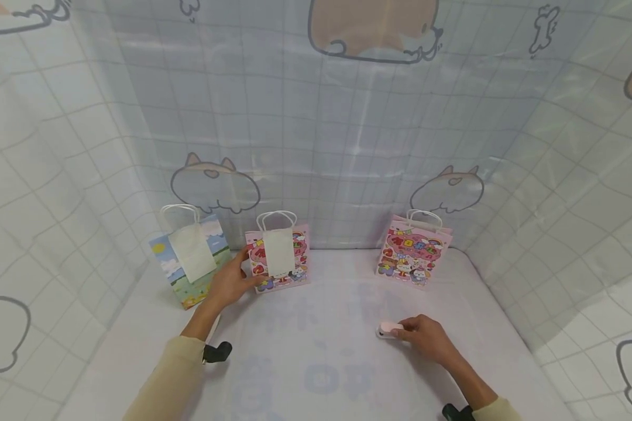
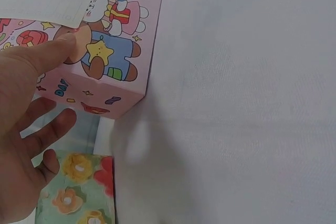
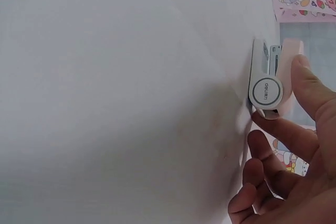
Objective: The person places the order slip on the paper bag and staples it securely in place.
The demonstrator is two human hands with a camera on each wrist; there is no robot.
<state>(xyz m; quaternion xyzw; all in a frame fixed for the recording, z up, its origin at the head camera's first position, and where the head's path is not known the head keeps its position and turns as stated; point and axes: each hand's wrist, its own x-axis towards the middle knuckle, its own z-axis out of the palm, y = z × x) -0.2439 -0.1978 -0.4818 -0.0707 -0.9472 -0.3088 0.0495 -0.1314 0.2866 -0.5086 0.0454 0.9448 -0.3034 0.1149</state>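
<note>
- A blue bag [image 1: 188,260] stands just left of the left hand [image 1: 230,283].
- The left hand's grip is spread apart, its thumb [image 2: 60,51] touching the front of the middle pink bag [image 1: 279,252], just right of it.
- The stapler [image 1: 388,330] lies on the white surface [image 1: 316,351].
- The right hand [image 1: 426,339] has its grip curled on the stapler's right end.
- Another pink bag [image 1: 414,249] stands well behind that hand.

Two bare forearms extend from cream, beige-toned long sleeves whose cuffs end above the wrists. A small black camera mount is strapped at each wrist. The left hand [image 1: 230,283] and right hand [image 1: 426,338] are bare, without rings or gloves.
</note>
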